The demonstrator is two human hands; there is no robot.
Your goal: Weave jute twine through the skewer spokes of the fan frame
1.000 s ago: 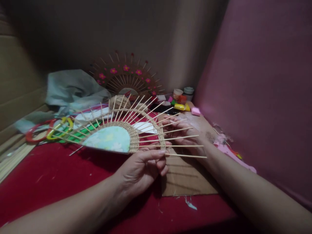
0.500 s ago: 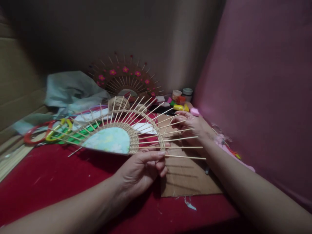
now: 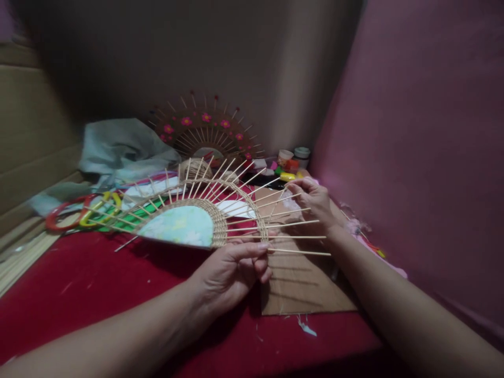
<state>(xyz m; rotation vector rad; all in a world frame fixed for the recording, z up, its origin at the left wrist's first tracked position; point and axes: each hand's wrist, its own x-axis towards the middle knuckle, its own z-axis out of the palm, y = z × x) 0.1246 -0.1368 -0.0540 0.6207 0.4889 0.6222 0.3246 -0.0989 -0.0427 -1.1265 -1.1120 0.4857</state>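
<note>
A half-round woven fan (image 3: 220, 226) of thin sticks and twine, with a pale blue-green floral panel at its centre, is held above the table. My left hand (image 3: 236, 265) grips its lower right edge, thumb on top of the outer woven band and fingers beneath. Beyond the right-hand stick tips, my right hand (image 3: 313, 197) is closed in a pinch. A thin strand of twine (image 3: 277, 202) runs from its fingertips down toward the outer band. The fingers of my left hand under the fan are partly hidden.
A brown cardboard sheet (image 3: 307, 294) lies on the red cloth (image 3: 98, 294) below. Red-handled scissors (image 3: 59, 223) and a yellow-handled pair (image 3: 96, 212) lie left. Behind are a twine ball (image 3: 195, 170), a flower-decorated fan (image 3: 205, 123) and small jars (image 3: 302, 155). A pink cloth (image 3: 413, 131) hangs right.
The fingers of my right hand have drawn together from a looser spread into a pinch near the stick tips. My left hand keeps its grip on the fan. The view has shifted slightly.
</note>
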